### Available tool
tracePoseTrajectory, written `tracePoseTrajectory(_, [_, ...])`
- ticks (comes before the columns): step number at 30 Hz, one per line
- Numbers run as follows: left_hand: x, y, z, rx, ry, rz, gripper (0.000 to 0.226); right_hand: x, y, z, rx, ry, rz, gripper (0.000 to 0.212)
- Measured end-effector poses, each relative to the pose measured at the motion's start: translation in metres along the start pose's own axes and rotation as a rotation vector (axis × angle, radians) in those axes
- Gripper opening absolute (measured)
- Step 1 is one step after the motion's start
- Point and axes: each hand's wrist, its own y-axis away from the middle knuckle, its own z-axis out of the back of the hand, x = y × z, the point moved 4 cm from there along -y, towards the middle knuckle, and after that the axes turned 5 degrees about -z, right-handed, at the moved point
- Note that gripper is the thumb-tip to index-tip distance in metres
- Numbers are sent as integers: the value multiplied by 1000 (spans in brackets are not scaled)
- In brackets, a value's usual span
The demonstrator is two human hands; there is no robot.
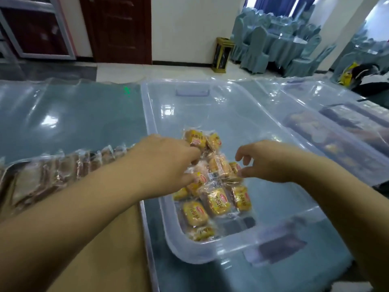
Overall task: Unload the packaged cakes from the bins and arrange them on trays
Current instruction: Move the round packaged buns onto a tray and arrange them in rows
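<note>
Packets (pixel 214 202), glossy yellow and crinkly, heap in clear round-cornered plastic bin (pixel 210 252).

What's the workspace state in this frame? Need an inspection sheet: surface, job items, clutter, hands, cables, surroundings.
Surface: teal table under clear plastic film.
Job's things: clear bin in the centre holds a pile of yellow packaged cakes; metal tray at left carries rows of wrapped cakes; second bin at right holds darker packets.
Clutter: nothing seen.
Hands: left hand is inside the clear bin, fingers curled round packets from the pile; right hand is over the pile, fingers curled, grip unclear.
Cables: nothing seen.
Surroundings: dark door, covered chairs, litter bin by the wall.
</note>
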Motion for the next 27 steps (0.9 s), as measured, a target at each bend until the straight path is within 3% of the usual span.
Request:
tracePoseTrajectory(6, [4, -41, -16, 254, 26, 158, 32, -5, -66, -22, 138, 150, 285, 43])
tracePoseTrajectory(10, [12, -68, -32, 452, -89, 271, 37, 3, -93, -41, 200, 230, 399, 40])
tracePoseTrajectory(19, [18, -132, -94, 671, -18, 322, 36, 9, -103, -90, 280, 178, 431, 31])
tracePoseTrajectory(27, [31, -139, -156, 832, 75, 365, 23, 12, -108, -113, 291, 102, 366, 44])
